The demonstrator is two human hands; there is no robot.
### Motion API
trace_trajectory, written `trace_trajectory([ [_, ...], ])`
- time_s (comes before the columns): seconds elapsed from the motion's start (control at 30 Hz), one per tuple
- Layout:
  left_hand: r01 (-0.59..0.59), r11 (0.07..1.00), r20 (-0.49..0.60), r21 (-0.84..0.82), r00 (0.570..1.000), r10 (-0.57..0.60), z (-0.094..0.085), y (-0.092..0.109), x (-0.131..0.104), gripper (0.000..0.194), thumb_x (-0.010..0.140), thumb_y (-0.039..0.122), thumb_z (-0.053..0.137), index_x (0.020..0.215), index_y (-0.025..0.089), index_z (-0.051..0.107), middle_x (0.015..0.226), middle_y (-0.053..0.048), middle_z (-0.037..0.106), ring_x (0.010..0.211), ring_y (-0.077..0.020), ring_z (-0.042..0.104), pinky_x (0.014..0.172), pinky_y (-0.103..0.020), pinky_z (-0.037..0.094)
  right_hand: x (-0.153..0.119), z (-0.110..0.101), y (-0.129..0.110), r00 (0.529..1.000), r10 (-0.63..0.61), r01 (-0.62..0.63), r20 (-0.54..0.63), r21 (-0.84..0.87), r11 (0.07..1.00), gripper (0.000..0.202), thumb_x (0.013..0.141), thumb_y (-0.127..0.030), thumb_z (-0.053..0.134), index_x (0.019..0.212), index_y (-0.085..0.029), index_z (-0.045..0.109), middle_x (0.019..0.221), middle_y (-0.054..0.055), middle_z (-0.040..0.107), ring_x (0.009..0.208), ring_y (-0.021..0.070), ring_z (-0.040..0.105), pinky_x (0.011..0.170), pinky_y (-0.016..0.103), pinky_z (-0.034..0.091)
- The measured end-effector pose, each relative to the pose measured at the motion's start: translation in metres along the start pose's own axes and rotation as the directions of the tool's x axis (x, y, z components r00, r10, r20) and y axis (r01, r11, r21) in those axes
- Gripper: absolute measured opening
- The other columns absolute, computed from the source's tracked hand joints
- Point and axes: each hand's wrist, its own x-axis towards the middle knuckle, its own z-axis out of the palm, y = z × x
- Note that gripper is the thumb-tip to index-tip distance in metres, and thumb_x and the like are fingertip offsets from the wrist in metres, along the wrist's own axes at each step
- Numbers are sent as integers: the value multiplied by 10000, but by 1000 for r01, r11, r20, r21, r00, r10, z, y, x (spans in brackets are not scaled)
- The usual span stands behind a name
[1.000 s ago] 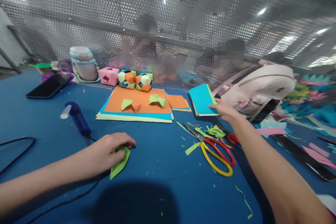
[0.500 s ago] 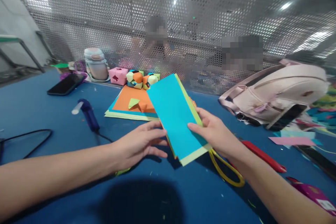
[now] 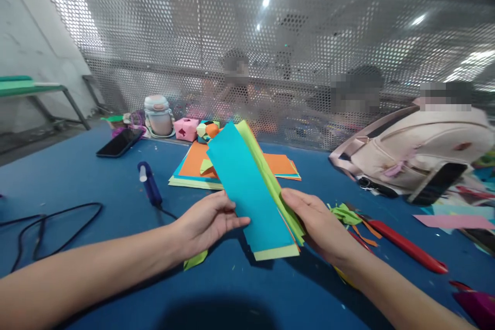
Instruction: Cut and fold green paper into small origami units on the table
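A stack of coloured paper strips [image 3: 251, 191] is held up tilted between my two hands, above the blue table. A bright blue sheet faces me, with lime-green, orange and pale green edges fanned out beside and below it. My right hand [image 3: 315, 219] grips the right edge, its thumb on the green sheets and the other fingers hidden behind. At the left edge, my left hand [image 3: 211, 219] is closed against the stack, thumb bent and one finger across the blue sheet. Behind the strips lies a pile of coloured paper [image 3: 193, 160], partly covered.
Folded paper cubes [image 3: 186, 129] and a bottle [image 3: 159, 116] stand by the perforated metal screen. A blue corded tool [image 3: 150, 185] and a phone [image 3: 119, 143] lie to the left. Rightward are paper scraps [image 3: 344, 214], a red-handled tool [image 3: 406, 247] and a backpack [image 3: 425, 139].
The strips have turned more edge-on, and more lime-green sheets show on the right. My left hand has closed in on the left edge from spread fingers. The view has tilted up.
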Motion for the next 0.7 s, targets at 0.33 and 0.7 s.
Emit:
trace_trajectory([
  [0.33, -20, 999, 41, 42, 999, 18, -1, 2, 3, 223, 694, -43, 457, 812, 106, 574, 762, -36, 624, 618, -103, 587, 582, -240, 559, 1, 1, 6, 997, 37, -48, 60, 188, 981, 280, 785, -453, 634, 741, -177, 658, 661, -15, 620, 587, 123, 515, 571, 253, 391],
  [0.7, -69, 986, 69, 151, 996, 59, 5, 3, -4, 230, 675, -16, 467, 782, 83, 644, 747, -67, 667, 620, -129, 604, 578, -248, 536, -6, 11, -4, 996, -22, 8, 87, 155, 988, 337, 781, -506, 619, 693, -180, 629, 647, -20, 569, 580, 115, 465, 593, 256, 377],
])
